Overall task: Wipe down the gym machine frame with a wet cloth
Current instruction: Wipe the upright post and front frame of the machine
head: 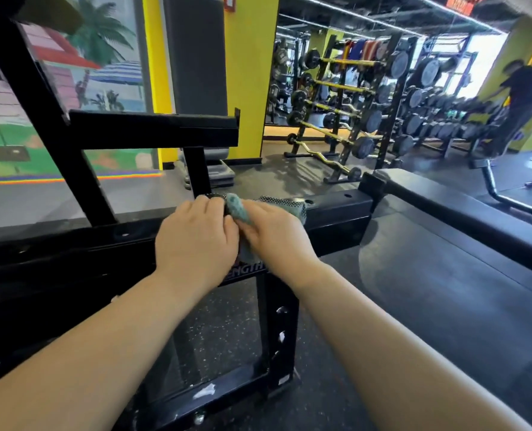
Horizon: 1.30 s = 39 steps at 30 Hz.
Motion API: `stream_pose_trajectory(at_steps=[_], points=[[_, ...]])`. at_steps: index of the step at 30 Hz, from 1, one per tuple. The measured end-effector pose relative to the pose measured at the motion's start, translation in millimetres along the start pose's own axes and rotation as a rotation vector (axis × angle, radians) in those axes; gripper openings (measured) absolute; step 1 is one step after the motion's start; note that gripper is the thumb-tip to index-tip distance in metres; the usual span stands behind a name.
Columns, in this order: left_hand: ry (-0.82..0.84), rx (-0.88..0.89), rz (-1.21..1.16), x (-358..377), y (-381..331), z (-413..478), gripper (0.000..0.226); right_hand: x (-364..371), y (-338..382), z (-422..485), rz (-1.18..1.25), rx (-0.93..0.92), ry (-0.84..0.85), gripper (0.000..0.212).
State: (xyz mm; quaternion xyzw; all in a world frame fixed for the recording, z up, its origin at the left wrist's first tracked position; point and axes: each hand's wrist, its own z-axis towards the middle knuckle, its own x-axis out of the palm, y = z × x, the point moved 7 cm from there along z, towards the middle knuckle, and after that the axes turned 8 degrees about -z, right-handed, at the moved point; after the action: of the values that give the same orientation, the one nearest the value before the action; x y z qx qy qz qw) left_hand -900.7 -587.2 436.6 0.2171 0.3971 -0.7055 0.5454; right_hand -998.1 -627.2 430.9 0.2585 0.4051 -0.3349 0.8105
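The black gym machine frame (339, 213) runs across the middle of the view as a thick horizontal beam, with a post and a crossbar rising behind it. A teal and grey cloth (238, 206) lies bunched on top of the beam. My left hand (196, 241) and my right hand (277, 237) sit side by side on the beam, and both grip the cloth between them with curled fingers. Most of the cloth is hidden under my hands; a patterned end (286, 203) sticks out to the right.
A vertical frame leg with holes (282, 331) drops to the speckled rubber floor below my hands. A rack of barbells (336, 110) and dumbbell racks (429, 119) stand behind. A person (520, 98) bends over at the far right. A painted glass wall fills the left.
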Motion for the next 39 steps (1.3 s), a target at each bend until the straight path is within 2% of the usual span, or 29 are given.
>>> stream_pose_trajectory(at_steps=[3,5,7,10,11,14,16,18,22,24,27,29,34,37,39], points=[[0.059,-0.026,0.073,3.8,-8.4,4.4,0.065,-11.5,-60.1,7.6,-0.149,0.006,0.063,0.033],[0.116,-0.064,0.114,8.2,-13.7,5.8,0.051,-22.3,-117.7,13.0,-0.282,0.188,0.131,0.033],[0.167,-0.076,0.14,14.5,-17.3,6.0,0.042,-38.1,-160.7,11.2,-0.314,0.402,0.121,0.035],[0.186,-0.092,0.16,17.1,-19.5,5.2,0.041,-36.6,-153.1,11.3,-0.274,0.564,0.068,0.037],[0.185,-0.099,0.165,16.7,-19.7,5.2,0.041,-28.4,-132.2,14.9,-0.28,0.533,0.086,0.037],[0.165,-0.112,0.173,16.7,-19.8,4.3,0.041,-8.7,-65.4,17.4,-0.226,0.262,0.107,0.032],[0.126,-0.083,0.161,16.5,-19.9,3.9,0.046,-11.9,-66.0,13.0,-0.162,0.157,0.106,0.026],[0.08,-0.051,0.126,16.1,-19.2,2.7,0.054,-18.4,-109.3,12.0,-0.119,0.237,0.139,0.027],[0.052,0.014,0.148,16.8,-20.2,-0.5,0.055,-44.5,-187.7,6.8,-0.146,0.576,0.051,0.031],[0.059,0.025,0.151,16.7,-20.5,0.3,0.058,-39.3,-174.9,12.2,-0.192,0.558,0.057,0.028],[0.041,0.016,0.137,12.9,-17.5,1.9,0.065,-16.9,-122.8,21.1,-0.155,0.339,0.09,0.026],[0.05,0.009,0.13,10.7,-15.7,4.5,0.063,-17.2,-119.4,23.9,-0.15,0.291,0.099,0.024],[0.149,0.026,0.111,10.6,-11.8,2.6,0.045,-46.7,-194.2,22.7,-0.393,0.502,0.115,0.032],[0.202,0.057,-0.023,6.9,-8.7,3.4,0.043,-45.9,-201.2,20.2,-0.327,0.602,0.072,0.028],[0.167,0.079,-0.113,-6.7,0.0,-1.0,0.046,-42.2,-183.1,21.1,-0.306,0.664,0.063,0.035]])
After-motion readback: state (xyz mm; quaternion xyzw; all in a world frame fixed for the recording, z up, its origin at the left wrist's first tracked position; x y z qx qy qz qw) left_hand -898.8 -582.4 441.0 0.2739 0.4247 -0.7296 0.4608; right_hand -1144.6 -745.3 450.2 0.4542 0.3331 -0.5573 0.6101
